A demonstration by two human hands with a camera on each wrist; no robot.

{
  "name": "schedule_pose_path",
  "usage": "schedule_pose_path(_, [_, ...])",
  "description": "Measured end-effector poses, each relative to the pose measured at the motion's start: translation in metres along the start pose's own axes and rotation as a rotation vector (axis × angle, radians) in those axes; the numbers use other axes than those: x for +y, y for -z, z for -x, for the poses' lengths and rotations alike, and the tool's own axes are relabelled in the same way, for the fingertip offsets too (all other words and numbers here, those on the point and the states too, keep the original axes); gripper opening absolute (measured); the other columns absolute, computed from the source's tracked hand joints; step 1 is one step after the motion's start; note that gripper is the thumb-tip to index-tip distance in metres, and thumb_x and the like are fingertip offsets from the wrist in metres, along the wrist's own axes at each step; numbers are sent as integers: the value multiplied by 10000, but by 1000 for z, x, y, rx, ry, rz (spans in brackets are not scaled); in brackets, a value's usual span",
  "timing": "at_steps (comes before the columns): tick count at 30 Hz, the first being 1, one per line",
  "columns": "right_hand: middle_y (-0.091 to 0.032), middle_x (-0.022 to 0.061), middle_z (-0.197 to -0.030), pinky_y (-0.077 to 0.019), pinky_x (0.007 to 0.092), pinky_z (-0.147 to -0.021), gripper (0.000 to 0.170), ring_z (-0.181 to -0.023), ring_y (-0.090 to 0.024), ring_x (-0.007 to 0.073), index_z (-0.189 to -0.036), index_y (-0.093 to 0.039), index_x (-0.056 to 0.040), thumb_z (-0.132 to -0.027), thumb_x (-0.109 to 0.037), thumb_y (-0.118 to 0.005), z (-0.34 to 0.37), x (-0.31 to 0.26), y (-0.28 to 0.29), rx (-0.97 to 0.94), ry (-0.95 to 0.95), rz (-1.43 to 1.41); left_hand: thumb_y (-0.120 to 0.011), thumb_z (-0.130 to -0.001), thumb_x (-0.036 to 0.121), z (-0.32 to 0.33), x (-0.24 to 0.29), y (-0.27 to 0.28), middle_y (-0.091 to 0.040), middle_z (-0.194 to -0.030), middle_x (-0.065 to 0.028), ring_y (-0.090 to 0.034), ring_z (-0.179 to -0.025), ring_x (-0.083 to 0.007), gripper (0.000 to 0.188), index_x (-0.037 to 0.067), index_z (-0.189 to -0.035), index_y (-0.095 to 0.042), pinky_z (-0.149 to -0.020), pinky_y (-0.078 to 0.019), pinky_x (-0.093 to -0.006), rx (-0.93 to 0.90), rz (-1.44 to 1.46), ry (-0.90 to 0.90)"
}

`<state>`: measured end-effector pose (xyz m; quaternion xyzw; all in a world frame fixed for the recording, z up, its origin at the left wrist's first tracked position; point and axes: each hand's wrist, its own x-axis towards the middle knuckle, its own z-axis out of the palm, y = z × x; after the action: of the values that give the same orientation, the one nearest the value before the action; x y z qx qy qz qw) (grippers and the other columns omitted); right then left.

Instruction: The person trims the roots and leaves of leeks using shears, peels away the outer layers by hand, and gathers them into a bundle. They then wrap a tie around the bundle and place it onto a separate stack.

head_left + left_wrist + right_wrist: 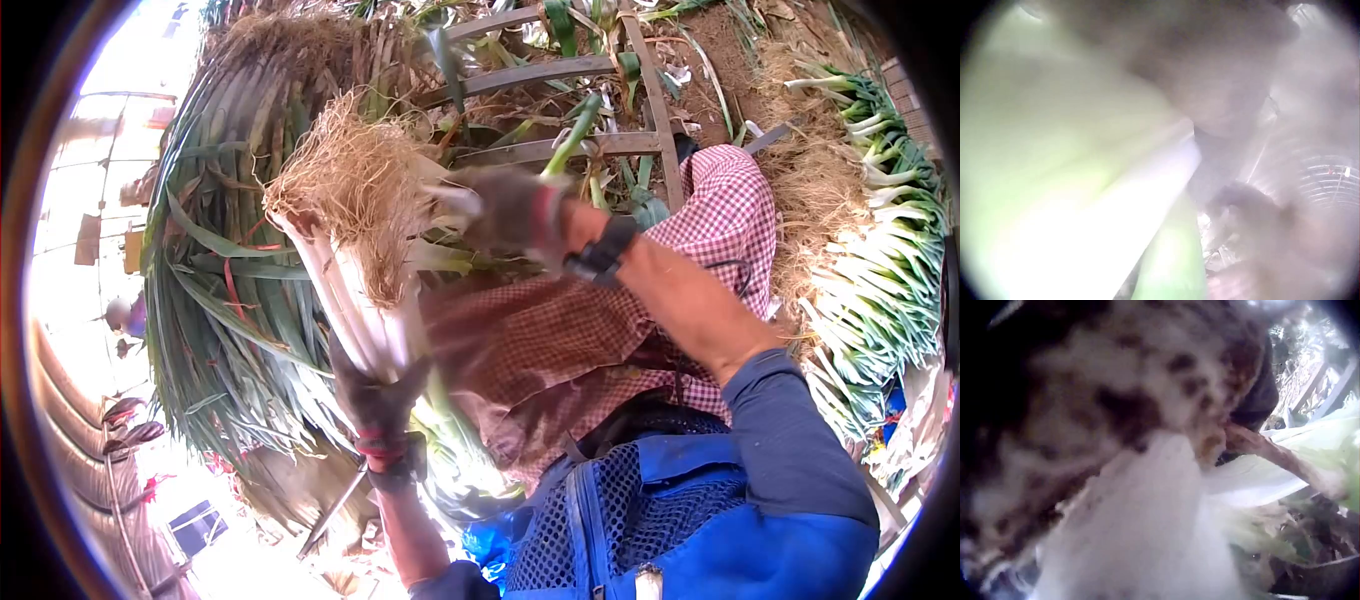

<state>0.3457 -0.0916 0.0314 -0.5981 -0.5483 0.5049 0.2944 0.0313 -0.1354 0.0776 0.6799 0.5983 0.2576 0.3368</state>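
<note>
A bunch of leeks (345,300), roots upward, is gripped round its white stems by my gloved left hand (375,390). Shaggy tan roots (350,180) crown the bunch. My gloved right hand (515,210), blurred, holds a single leek (452,200) by its white part beside those roots. Close up in the right wrist view, the soil-stained glove (1129,394) lies against a white leek stem (1141,531). Pale leek stems (1085,206) fill much of the left wrist view, washed out and blurred.
A tall heap of leeks (240,220) with long green leaves stands at the left. Wooden slats (560,148) lie ahead among leaf scraps. Leeks in a row (880,260) line the right side, and a checked cloth (590,340) covers my lap.
</note>
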Motion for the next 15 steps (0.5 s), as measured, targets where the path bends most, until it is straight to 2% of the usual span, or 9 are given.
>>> schedule_pose_path(1, [-760, 197, -1171, -622, 431, -873, 591, -1014, -758, 336, -1365, -637, -8, -841, -206, -826, -15, 11, -33, 88, 154, 38, -966, -651, -23, -1, -3, -2, -684, -1264, -104, -694, -1068, -242, 1038, 51, -1540, -438, -931, -623, -382, 2, -7, 1])
schedule_pose_path(3, [-755, 224, -1204, -611, 452, -934, 634, -1081, -756, 385, -1391, -629, -18, -827, -218, -839, -47, 23, -83, 180, 308, 64, -1040, -598, 155, -2, -9, -7, -741, -1197, -148, -751, -973, -253, 1060, 6, -1492, -490, -818, -665, -387, 86, -34, -148])
schedule_pose_path(4, [-745, 240, -1230, -603, 456, -954, 648, -1130, -737, 410, -1391, -637, -37, -815, -246, -849, -56, 15, -93, 42, 251, 162, -1041, -607, 140, -1, 1, -13, -735, -1189, -139, -741, -979, -249, 1043, -5, -1484, -495, -814, -664, -388, 89, 14, -145])
schedule_pose_path(6, [-734, 256, -1257, -596, 460, -974, 663, -1180, -719, 435, -1390, -644, -55, -803, -275, -859, -55, 9, -104, -99, 196, 250, -1038, -614, 117, 0, 1, -19, -717, -1190, -133, -734, -1010, -259, 1110, 21, -1541, -434, -812, -663, -390, 60, -5, -121])
schedule_pose_path(8, [-744, 250, -1229, -599, 457, -960, 573, -1172, -724, 410, -1305, -712, -79, -808, -335, -841, -36, -2, -97, 141, 121, 109, -1038, -613, 114, 0, -2, -23, -706, -1199, -131, -729, -1023, -260, 1139, 34, -1559, -410, -804, -663, -387, 69, 32, -135])
schedule_pose_path(10, [-753, 228, -1219, -601, 453, -948, 518, -1163, -731, 392, -1248, -742, -87, -820, -366, -824, -68, 18, -121, 127, 103, 191, -1031, -636, 162, -1, 1, -20, -691, -1219, -148, -723, -1048, -289, 1150, 54, -1576, -377, -815, -654, -420, 81, -285, -269])
schedule_pose_path(11, [-762, 207, -1210, -604, 450, -936, 472, -1154, -738, 374, -1191, -772, -94, -831, -398, -807, -90, 31, -141, 115, 86, 273, -1031, -636, 162, 0, 11, -21, -691, -1219, -148, -723, -1048, -289, 1150, 54, -1576, -377, -815, -654, -420, 81, -284, -275])
schedule_pose_path(13, [-772, 179, -1191, -606, 446, -924, 415, -1134, -746, 357, -1161, -786, -109, -864, -399, -773, -144, 55, -183, 165, 73, 276, -1074, -492, 218, 0, 34, -27, -714, -1247, -212, -728, -1077, -351, 1241, 40, -1546, -443, -942, -607, -458, 103, -417, -117])
schedule_pose_path(15, [-782, 150, -1172, -609, 442, -912, 367, -1114, -754, 339, -1131, -799, -125, -896, -400, -739, -150, 56, -180, 202, 58, 274, -1063, -505, 227, -2, 24, -27, -715, -1242, -226, -733, -1081, -389, 1226, 41, -1547, -445, -939, -607, -478, 120, -440, -146])
